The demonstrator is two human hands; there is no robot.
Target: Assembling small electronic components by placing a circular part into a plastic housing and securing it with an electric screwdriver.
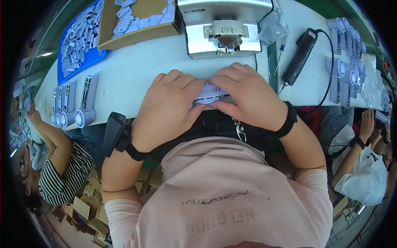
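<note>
While both forearms reach in toward the front edge of the white table (pixel 140 62), the left hand (pixel 167 99) and the right hand (pixel 254 97) grip a pale lavender plastic casing (pixel 209 91) between them. The fingers of each are clamped on one end of it, curled over the far side, with the thumbs on the near side. The casing sits near the table's front edge; whether it touches the surface is unclear. Beyond it stands a silver box-shaped machine (pixel 196 41). To its left are a cardboard box (pixel 142 40) of pale plastic covers (pixel 124 25) and a blue tray (pixel 94 60) heaped with small parts (pixel 80 39); to its right lies a black electric screwdriver (pixel 302 58). Round-headed lavender units (pixel 84 118) line the table's left end.
</note>
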